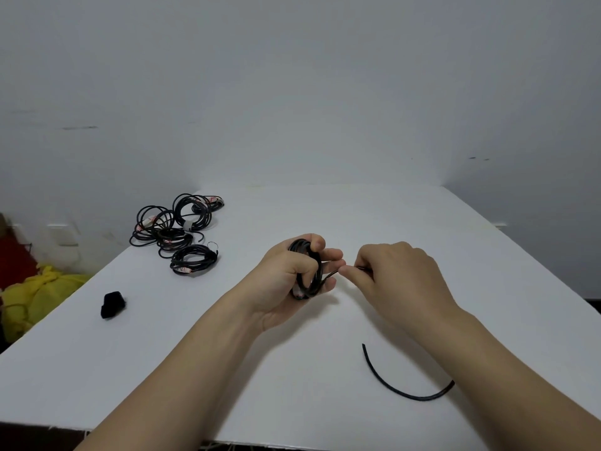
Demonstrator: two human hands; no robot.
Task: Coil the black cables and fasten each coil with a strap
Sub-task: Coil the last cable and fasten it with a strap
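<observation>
The coil (307, 271) is gripped in the left hand (286, 284), loops trapped; the cable (419, 398) is pinched by the right hand (400, 275) (for winding, likely).

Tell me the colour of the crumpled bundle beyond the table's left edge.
Yellow. The bundle shows best in the head view, at far left.

Table (455, 255) carries coiled cables (177, 234), black bundle (112, 305), cable tail (400, 390).

Black cables (177, 227) — white table (390, 222), yellow cloth (48, 289), grey wall (292, 76).
</observation>
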